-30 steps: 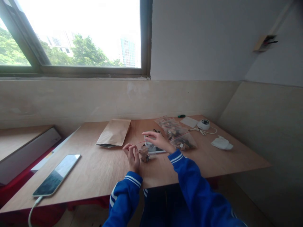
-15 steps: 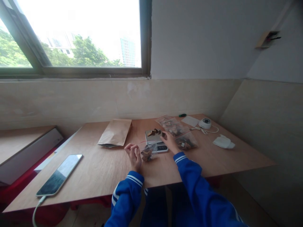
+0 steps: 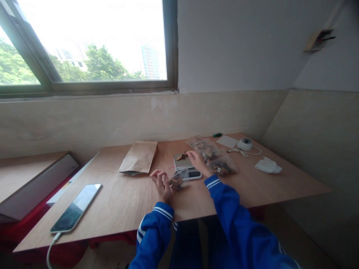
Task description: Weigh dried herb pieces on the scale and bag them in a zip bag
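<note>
My left hand (image 3: pixel 161 185) is closed at the left edge of a clear zip bag (image 3: pixel 183 174) and seems to grip it. Brown dried pieces (image 3: pixel 176 184) lie in the bottom of this bag. My right hand (image 3: pixel 197 162) reaches over a small kitchen scale (image 3: pixel 178 164). Its fingers are pinched on a brown dried piece (image 3: pixel 185 153), mostly hidden by the fingertips. More dried pieces (image 3: pixel 181 158) lie on the scale's plate. The bag covers part of the scale's front, and its display cannot be read.
Several filled zip bags (image 3: pixel 223 164) lie right of the scale. A brown paper pouch (image 3: pixel 138 157) and a charging phone (image 3: pixel 76 209) are to the left. A white dome camera (image 3: pixel 245 144), crumpled white tissue (image 3: pixel 267 165), paper sheet (image 3: pixel 226 141) and green object (image 3: pixel 217 135) are to the right.
My right hand has moved left and slightly up, from the right edge of the scale to the dried pieces on its plate. My left hand stays by the bag. The view has shifted slightly.
</note>
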The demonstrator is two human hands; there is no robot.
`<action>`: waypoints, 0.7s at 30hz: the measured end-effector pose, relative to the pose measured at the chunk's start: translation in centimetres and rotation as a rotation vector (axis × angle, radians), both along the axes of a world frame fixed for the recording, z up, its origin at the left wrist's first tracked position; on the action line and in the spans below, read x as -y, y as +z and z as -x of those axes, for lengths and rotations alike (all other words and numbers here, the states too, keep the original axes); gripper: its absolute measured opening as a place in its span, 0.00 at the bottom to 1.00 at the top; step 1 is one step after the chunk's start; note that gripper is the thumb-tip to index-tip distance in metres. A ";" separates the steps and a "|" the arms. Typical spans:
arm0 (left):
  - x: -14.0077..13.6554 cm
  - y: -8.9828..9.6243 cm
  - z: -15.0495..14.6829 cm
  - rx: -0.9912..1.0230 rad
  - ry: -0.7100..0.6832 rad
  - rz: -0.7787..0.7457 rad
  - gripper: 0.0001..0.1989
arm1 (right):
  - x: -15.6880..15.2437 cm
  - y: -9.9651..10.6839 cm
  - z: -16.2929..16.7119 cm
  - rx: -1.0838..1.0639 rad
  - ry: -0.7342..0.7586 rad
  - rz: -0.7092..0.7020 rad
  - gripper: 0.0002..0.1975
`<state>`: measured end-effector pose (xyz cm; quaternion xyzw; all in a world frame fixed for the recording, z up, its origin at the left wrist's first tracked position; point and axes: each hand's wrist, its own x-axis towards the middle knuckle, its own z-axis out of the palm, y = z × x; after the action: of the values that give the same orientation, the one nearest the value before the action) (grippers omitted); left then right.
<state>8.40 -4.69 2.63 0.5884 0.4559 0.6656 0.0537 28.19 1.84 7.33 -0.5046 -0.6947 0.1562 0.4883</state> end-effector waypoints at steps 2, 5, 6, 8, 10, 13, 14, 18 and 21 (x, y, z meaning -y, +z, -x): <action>0.0 0.0 0.0 0.010 -0.006 0.008 0.10 | -1.8 -1.8 -1.4 0.116 -0.111 -0.013 0.14; 0.0 0.1 0.0 0.023 -0.009 0.018 0.11 | -3.5 -3.4 -2.4 0.315 -0.131 0.060 0.18; 0.0 0.1 0.0 0.024 -0.008 0.018 0.11 | -3.8 -3.6 -2.5 0.359 -0.124 0.085 0.18; -0.1 0.0 0.0 0.018 -0.005 0.013 0.11 | -4.0 -3.7 -2.4 0.401 -0.126 0.113 0.15; -0.1 -0.1 0.1 0.008 -0.003 0.008 0.11 | -3.8 -3.6 -2.3 0.406 -0.146 0.114 0.10; -0.2 -0.2 0.1 0.001 -0.003 0.010 0.10 | -3.0 -3.3 -2.4 0.423 -0.174 0.109 0.07; -0.2 -0.2 0.1 0.001 -0.005 0.012 0.10 | -2.7 -3.1 -2.5 0.413 -0.174 0.106 0.07; -0.2 -0.2 0.1 -0.011 -0.014 0.004 0.08 | -1.0 -1.2 -2.0 0.121 -0.083 0.099 0.08; -0.3 -0.2 0.1 -0.020 -0.017 0.001 0.08 | 0.6 1.3 -0.5 -0.101 0.155 0.120 0.12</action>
<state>8.27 -4.42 2.48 0.5990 0.4516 0.6590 0.0550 28.68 1.22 8.64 -0.4693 -0.6954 0.2602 0.4780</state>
